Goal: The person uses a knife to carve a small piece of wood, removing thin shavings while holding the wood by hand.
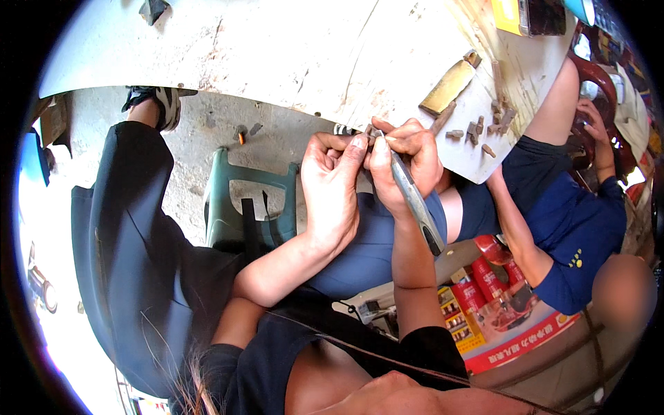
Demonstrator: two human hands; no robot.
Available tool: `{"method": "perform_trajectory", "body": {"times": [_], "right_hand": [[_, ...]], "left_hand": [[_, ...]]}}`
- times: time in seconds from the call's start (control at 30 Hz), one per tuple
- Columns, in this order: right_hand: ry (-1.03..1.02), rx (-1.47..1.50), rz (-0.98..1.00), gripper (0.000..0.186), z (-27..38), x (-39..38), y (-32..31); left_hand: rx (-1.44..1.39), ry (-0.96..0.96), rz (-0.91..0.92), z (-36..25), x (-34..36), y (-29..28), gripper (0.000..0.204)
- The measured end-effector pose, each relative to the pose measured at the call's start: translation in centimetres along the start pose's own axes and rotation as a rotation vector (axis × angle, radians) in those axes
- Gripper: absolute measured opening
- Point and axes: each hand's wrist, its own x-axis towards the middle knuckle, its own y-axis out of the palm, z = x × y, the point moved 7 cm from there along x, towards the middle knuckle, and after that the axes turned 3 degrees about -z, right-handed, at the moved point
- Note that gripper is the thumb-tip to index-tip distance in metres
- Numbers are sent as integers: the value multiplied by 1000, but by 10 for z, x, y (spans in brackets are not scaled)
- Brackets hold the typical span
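Near the table edge my left hand (330, 181) pinches a small brown piece (371, 133) between thumb and fingertips. My right hand (411, 162) is closed round a grey utility knife (419, 205), its handle slanting down toward my forearm. The knife's front end meets the brown piece where the fingertips of both hands come together; the blade itself is mostly hidden. Several short brown pieces (474, 130) lie on the white table (277, 52) right of my hands. A flat yellowish piece with a dark edge (448, 86) rests beyond them.
A co-worker in a blue shirt (574, 238) sits at the right, one hand by the table corner. A green plastic stool (220, 197) stands below the table. Left of it is another person's leg in black trousers (131, 207). A yellow box (507, 15) lies at the far right.
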Motion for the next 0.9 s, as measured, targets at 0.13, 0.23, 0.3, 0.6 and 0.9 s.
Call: {"method": "perform_trajectory", "body": {"times": [0.13, 0.23, 0.3, 0.6, 0.9], "right_hand": [[-39, -47, -4, 22, 3, 0, 1], [-65, -70, 49, 22, 6, 3, 2], [-56, -67, 80, 21, 6, 6, 1], [-2, -23, -22, 21, 1, 0, 0], [60, -33, 38, 21, 1, 1, 0]], "left_hand": [[4, -3, -9, 0, 0, 0, 11], [30, -12, -21, -1, 0, 1, 10], [53, -26, -32, -3, -2, 6, 11], [6, -22, -6, 1, 0, 0, 10], [32, -4, -24, 0, -1, 2, 10]]}}
